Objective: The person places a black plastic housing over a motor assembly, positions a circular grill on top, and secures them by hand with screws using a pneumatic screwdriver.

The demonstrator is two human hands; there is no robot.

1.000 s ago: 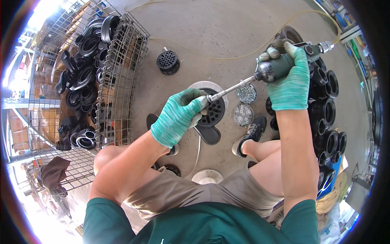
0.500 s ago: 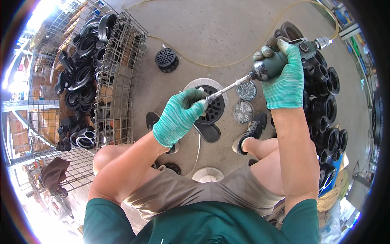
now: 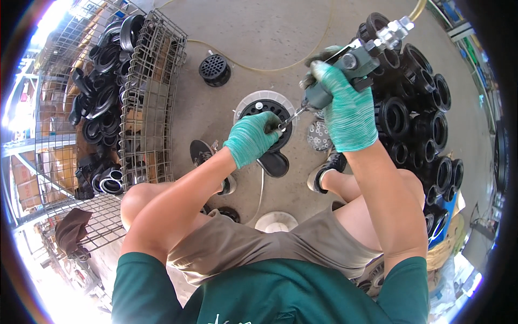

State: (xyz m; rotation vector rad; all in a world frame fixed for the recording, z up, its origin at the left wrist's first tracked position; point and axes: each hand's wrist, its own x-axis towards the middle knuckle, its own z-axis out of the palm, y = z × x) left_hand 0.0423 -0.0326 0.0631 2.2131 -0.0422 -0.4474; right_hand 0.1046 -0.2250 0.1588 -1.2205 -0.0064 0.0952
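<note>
My right hand [image 3: 350,110], in a green knitted glove, grips a dark green air screwdriver [image 3: 318,96], its shaft slanting down to the left. My left hand [image 3: 251,137], gloved the same way, pinches at the shaft's tip; whatever small piece sits in the fingers is mostly hidden. Both are over a black round part with holes [image 3: 249,110], which lies on a white round stand [image 3: 241,102]. From that part's near side a black rounded lobe [image 3: 276,163] sticks out. A small white-headed piece [image 3: 259,106] stands on its far edge.
A dish of small round pieces [image 3: 319,135] sits right of the stand. A black perforated drum-shaped part [image 3: 215,70] stands farther off. At left, a wire cage [image 3: 154,81] holds black fittings. Black pipe fittings [image 3: 396,116] are stacked at right. A yellowish hose [image 3: 259,66] crosses the floor.
The screwdriver has swung left and toward me, its tip now lower, over the perforated part. My left hand has shifted slightly right and stays pinched at the tip.
</note>
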